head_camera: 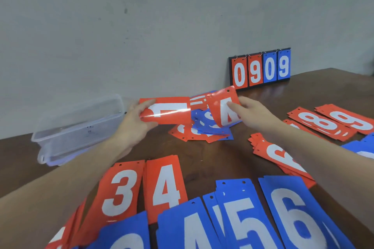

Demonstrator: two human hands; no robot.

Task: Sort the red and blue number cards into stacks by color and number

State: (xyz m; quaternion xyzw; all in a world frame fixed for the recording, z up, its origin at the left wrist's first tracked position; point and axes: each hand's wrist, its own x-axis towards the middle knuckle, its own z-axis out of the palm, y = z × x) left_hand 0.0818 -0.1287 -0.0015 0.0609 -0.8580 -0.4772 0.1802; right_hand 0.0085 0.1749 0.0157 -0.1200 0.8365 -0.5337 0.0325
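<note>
Head view: above the unsorted pile, the left hand grips one red 7 card; the right hand pinches one red 4 card.

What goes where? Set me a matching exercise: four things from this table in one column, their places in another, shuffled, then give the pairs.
Things
1. red 7 card
2. red 4 card, curled
3. clear plastic box
4. scoreboard reading 0909

Places
A. standing against the wall at the back of the table
B. held in the left hand
C. on the table at the left, beside the left forearm
D. held in the right hand

Pairs: 1-B, 2-D, 3-C, 4-A
</note>
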